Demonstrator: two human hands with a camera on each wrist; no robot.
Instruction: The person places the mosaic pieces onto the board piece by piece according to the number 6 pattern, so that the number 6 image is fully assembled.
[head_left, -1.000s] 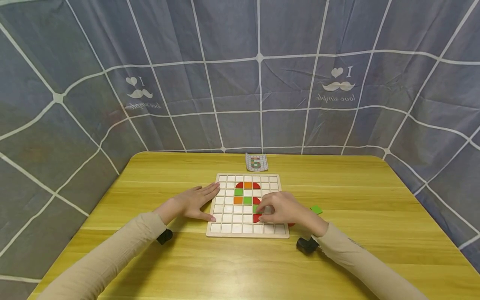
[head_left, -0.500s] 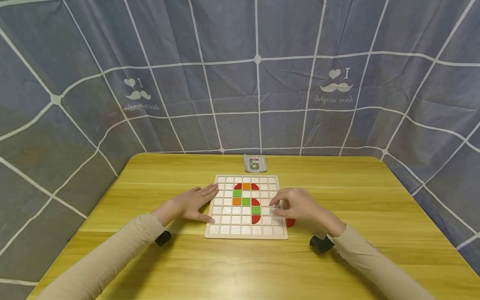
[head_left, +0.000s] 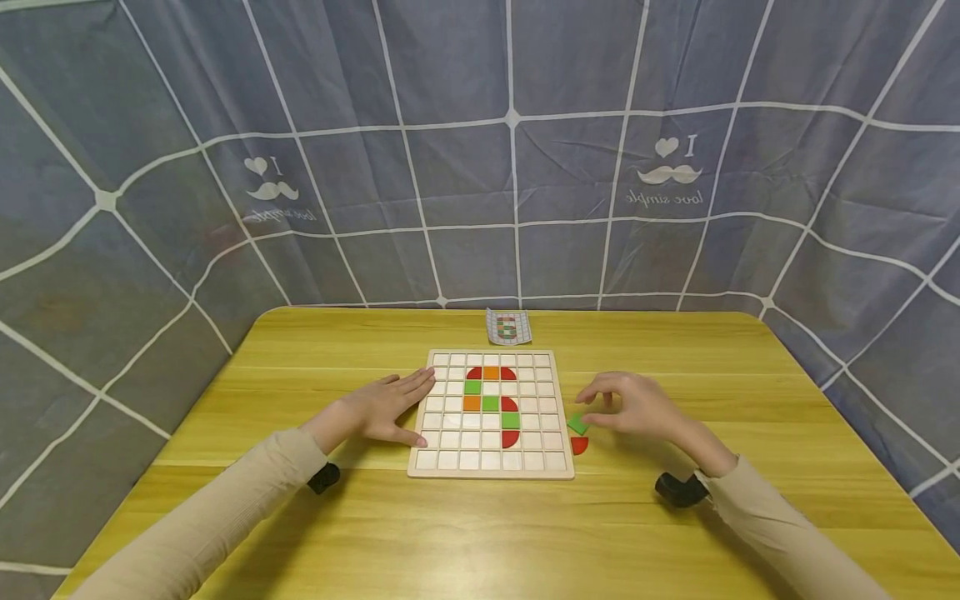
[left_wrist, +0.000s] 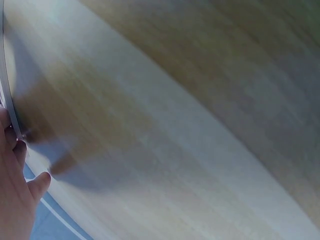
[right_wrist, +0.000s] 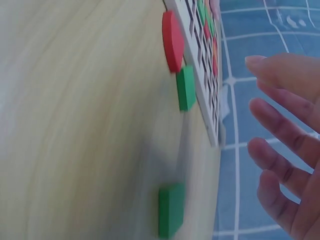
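A pale wooden grid board (head_left: 457, 460) lies in the middle of the table, with red, orange and green tiles set in several cells. My left hand (head_left: 386, 408) rests at its left edge, fingers spread, the fingertips and thumb over the rim. Off the right side, my right hand (head_left: 637, 406) is over the table with thumb and fingers apart, holding nothing. Close by its thumb lies a green square tile (head_left: 577, 424), and just nearer sits a red quarter-round tile (head_left: 580, 446). The right wrist view also shows a second green square tile (right_wrist: 171, 210), hidden under the hand in the head view.
A small printed pattern card (head_left: 508, 327) with curled edges stands behind the board. A grey curtain with white lines (head_left: 465, 167) hangs along the table's back and sides. The wooden tabletop (head_left: 465, 542) extends in front of the board.
My right hand has moved right, from over the red and green tiles on the board to beside it, uncovering a green and a red tile on the table. The left hand stays at the edge.
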